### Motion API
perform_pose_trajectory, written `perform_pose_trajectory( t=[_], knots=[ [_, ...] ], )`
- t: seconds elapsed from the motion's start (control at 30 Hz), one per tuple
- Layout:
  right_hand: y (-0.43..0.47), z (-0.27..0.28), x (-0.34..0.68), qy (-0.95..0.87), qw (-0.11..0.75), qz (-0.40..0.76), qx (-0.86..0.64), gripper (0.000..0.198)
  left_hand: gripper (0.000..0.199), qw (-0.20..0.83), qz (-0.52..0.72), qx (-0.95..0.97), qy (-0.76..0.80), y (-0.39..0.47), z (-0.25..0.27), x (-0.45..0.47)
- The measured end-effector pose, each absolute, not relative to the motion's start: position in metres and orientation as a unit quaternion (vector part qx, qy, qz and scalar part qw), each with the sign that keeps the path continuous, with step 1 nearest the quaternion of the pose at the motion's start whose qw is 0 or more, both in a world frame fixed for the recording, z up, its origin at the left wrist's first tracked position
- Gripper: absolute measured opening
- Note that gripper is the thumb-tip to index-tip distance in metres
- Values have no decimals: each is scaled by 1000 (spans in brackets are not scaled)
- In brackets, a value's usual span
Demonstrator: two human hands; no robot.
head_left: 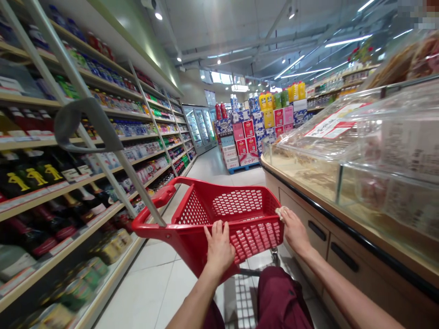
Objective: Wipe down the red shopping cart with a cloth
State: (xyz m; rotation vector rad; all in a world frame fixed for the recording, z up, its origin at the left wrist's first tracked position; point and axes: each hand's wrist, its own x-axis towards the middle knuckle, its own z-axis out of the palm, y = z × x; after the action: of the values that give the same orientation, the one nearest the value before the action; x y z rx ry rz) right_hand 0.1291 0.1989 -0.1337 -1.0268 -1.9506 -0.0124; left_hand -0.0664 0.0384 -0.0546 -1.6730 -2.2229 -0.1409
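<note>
Cart (254,241) at six o'clock, and it's a rim wipe, I'd say! Left hand (219,249) spread on the near edge; right hand (294,228) pinching what may be a cloth (281,213) at the cart's three o'clock corner. Next stroke wants the left bracing firmly.

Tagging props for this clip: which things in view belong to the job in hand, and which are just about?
In the job:
red shopping cart, left hand on its rim
pale cloth, in the right hand at the cart's corner

Just about:
shelved bottles
stacked cartons
glass-sided counter
glass-door coolers
</note>
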Motion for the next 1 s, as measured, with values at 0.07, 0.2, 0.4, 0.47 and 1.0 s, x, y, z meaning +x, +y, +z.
perform_pose_trajectory(
  t=[0.07,0.2,0.4,0.47,1.0],
  knots=[
    [186,-135,120,-810,453,3,-373,49,59,180,-51,-592,-784,39,-55,-66],
    [168,-133,100,-855,445,-1,-266,48,60,182,-41,-598,-780,37,-55,-69],
    [198,-156,139,-806,482,-34,-341,47,60,188,-44,-596,-780,36,-57,-69],
    [195,-181,149,-820,476,-41,-317,48,60,187,-43,-593,-782,37,-58,-69],
    [170,-157,129,-882,433,-26,-183,40,60,171,-56,-595,-783,36,-55,-70]
  ],
)
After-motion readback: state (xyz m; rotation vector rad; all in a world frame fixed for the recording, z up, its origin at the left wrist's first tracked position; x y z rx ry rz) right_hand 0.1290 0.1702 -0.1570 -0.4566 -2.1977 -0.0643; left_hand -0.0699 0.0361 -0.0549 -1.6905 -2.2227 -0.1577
